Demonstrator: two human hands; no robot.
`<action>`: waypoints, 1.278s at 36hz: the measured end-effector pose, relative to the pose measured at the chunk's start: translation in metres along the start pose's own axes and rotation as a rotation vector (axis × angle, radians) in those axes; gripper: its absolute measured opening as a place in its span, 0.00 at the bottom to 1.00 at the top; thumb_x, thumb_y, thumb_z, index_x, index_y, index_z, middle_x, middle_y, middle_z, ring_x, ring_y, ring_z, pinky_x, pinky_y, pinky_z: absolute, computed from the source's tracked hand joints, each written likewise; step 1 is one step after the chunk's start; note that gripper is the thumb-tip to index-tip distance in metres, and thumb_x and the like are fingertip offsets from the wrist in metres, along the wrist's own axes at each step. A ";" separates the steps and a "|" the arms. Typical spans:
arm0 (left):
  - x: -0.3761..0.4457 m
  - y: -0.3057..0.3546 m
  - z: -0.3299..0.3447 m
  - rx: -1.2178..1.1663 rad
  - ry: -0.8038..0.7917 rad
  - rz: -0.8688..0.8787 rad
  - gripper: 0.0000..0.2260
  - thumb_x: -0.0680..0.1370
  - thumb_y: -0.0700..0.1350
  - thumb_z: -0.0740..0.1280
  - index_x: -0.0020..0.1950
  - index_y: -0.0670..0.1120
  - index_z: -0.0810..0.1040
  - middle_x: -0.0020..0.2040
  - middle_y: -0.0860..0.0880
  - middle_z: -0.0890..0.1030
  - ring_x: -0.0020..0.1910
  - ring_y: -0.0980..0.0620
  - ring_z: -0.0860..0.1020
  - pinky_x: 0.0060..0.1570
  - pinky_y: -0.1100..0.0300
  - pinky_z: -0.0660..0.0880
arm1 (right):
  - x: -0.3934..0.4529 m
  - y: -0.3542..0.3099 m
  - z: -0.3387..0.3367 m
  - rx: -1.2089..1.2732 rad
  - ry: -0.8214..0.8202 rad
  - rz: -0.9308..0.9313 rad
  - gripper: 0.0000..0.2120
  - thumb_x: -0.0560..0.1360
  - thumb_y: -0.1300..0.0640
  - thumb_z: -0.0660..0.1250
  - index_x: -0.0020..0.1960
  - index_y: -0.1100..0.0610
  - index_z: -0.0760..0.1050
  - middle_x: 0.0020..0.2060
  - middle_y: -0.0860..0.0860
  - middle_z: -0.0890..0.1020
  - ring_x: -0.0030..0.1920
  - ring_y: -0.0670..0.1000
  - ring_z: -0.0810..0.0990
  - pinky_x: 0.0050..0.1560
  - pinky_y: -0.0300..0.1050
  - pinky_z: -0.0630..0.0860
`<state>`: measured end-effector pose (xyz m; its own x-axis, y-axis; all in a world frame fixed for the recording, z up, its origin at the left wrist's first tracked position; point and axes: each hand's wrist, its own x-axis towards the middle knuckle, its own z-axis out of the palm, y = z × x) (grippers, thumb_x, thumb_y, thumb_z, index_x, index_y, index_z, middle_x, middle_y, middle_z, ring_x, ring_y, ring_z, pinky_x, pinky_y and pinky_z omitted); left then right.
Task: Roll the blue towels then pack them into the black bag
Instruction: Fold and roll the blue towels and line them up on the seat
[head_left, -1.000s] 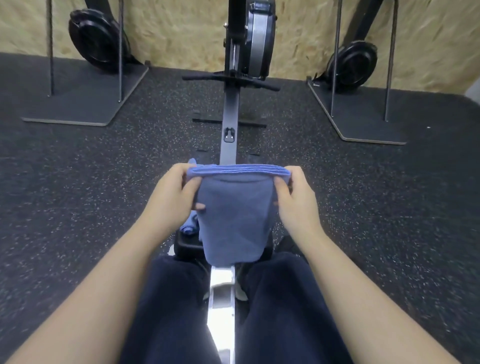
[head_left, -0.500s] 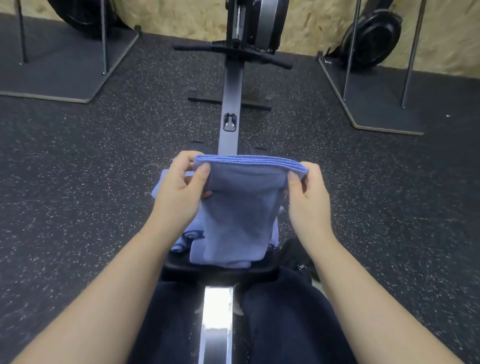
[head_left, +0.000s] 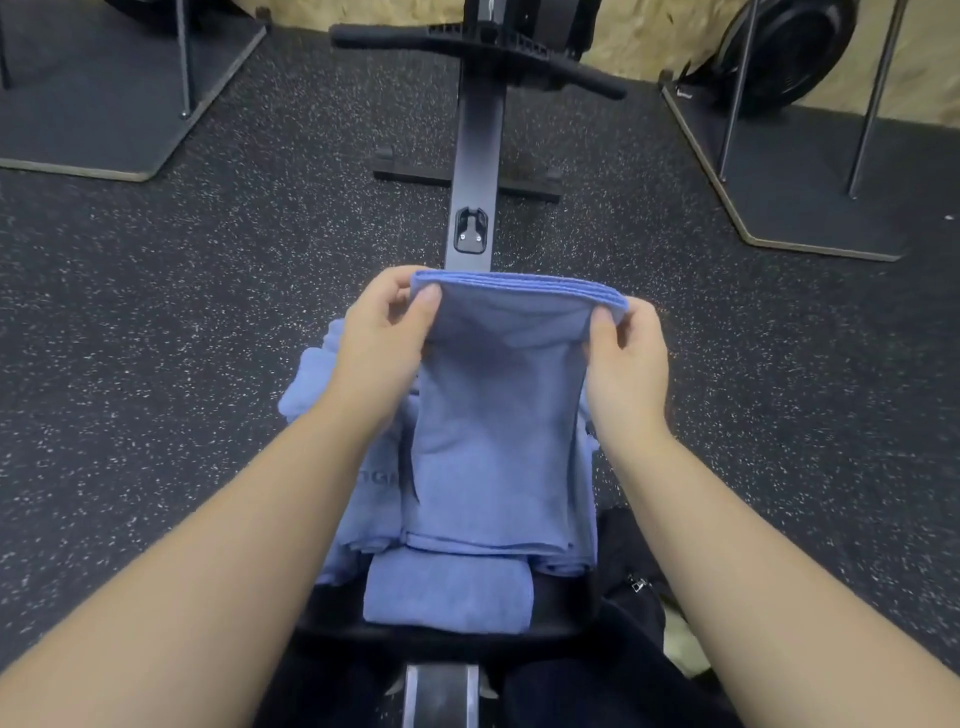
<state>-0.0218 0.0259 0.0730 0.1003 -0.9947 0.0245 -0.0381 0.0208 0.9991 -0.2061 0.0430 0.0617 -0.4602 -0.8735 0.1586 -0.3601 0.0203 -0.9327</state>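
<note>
Rolling not yet begun: left hand (head_left: 382, 338) and right hand (head_left: 626, 353) each pinch a top corner of a folded blue towel (head_left: 498, 415), hanging above the rower seat (head_left: 447, 631); more towels (head_left: 447, 592) on seat, black bag (head_left: 631, 587) just right of seat; next, lay flat and roll tight

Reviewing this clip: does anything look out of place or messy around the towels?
Mostly tidy. Both hands, left hand and right hand, pinch the folded blue towel by its top corners. Beneath it, the other blue towels lie in a loose, uneven heap on the rower seat, one edge spilling off leftward.
</note>
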 end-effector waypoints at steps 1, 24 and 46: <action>0.006 -0.007 0.002 0.008 0.011 -0.011 0.08 0.81 0.43 0.63 0.48 0.55 0.78 0.43 0.54 0.79 0.45 0.56 0.77 0.57 0.43 0.76 | 0.005 0.005 0.004 -0.013 -0.009 0.011 0.04 0.81 0.54 0.58 0.49 0.49 0.70 0.38 0.42 0.74 0.40 0.44 0.73 0.47 0.43 0.70; -0.049 -0.102 -0.013 0.890 -0.438 0.481 0.27 0.74 0.56 0.58 0.73 0.59 0.59 0.77 0.49 0.57 0.77 0.47 0.52 0.70 0.41 0.50 | -0.037 0.073 0.013 -0.289 -0.410 -0.349 0.24 0.77 0.57 0.61 0.70 0.65 0.65 0.69 0.54 0.68 0.70 0.46 0.63 0.68 0.25 0.51; -0.098 -0.138 -0.002 1.405 -0.457 0.702 0.23 0.71 0.42 0.53 0.58 0.38 0.81 0.59 0.40 0.81 0.55 0.42 0.81 0.61 0.41 0.60 | -0.103 0.121 -0.010 -0.805 -0.747 -0.623 0.28 0.60 0.59 0.77 0.59 0.56 0.77 0.63 0.52 0.78 0.66 0.55 0.75 0.63 0.54 0.73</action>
<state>-0.0240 0.1203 -0.0676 -0.6017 -0.7813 0.1659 -0.7946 0.6067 -0.0249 -0.2103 0.1404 -0.0643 0.4405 -0.8972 0.0325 -0.8622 -0.4329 -0.2630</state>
